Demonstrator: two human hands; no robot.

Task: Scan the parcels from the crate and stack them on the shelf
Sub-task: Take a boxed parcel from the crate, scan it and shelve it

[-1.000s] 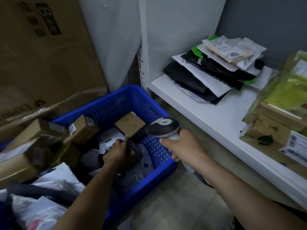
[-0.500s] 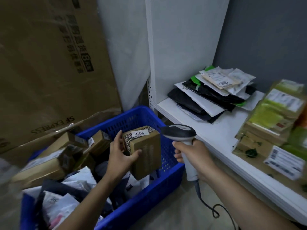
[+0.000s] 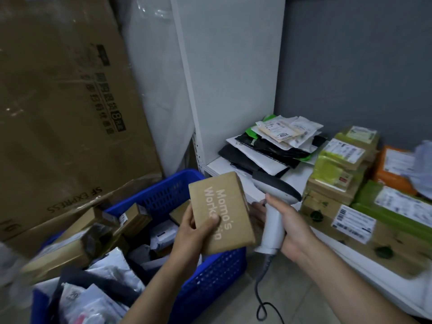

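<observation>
Gripping the small brown box in your left hand above the blue crate rim, your right hand wrapped round the scanner just beside it, bare shelf edge close behind

So a second ago the left hand was digging down in the blue crate. Now it's got the brown box lifted to mid-frame, flipped from the label side to the printed face. The right hand has brought the scanner up from over the crate, and its head now sits just right of the box's top corner.
</observation>
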